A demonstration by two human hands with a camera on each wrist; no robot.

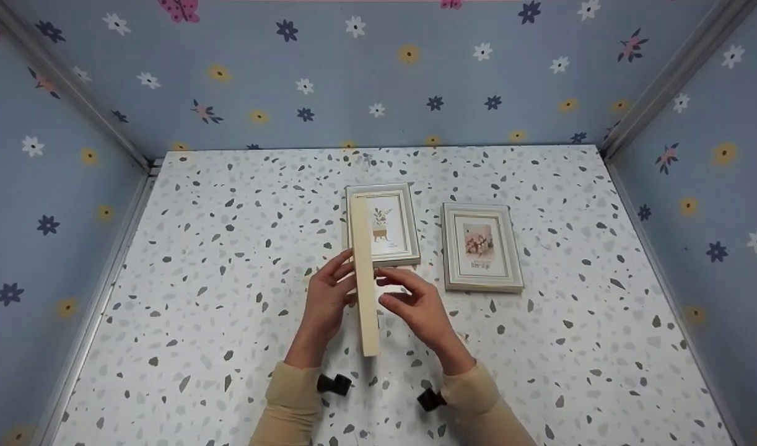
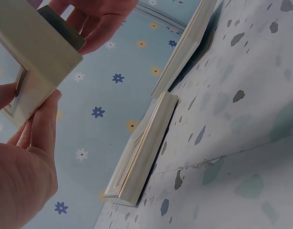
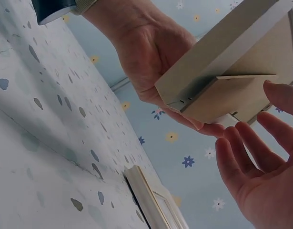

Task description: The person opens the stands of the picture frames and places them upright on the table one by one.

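Holding a pale picture frame (image 1: 365, 279) on edge above a speckled white table (image 1: 230, 297), a person works with both bare hands. The left hand (image 1: 326, 300) pinches the frame's border, thumb on the front and fingers curled round the edge. The right hand (image 1: 419, 306) reaches toward the back, its fingers loosely bent and spread with a gap at the thumb, close to a partly raised stand flap (image 3: 222, 98); whether the fingertips touch the backing, the views cannot tell. Beyond the raised frame, and partly hidden by it in the head view, a frame with a potted-plant print (image 1: 388, 223) lies face up. Just to its right, a frame with a pink floral print (image 1: 482, 248) lies likewise. Tan sleeves (image 1: 292, 396) cover the forearms, and blue flower-patterned walls (image 1: 378, 74) enclose the table.
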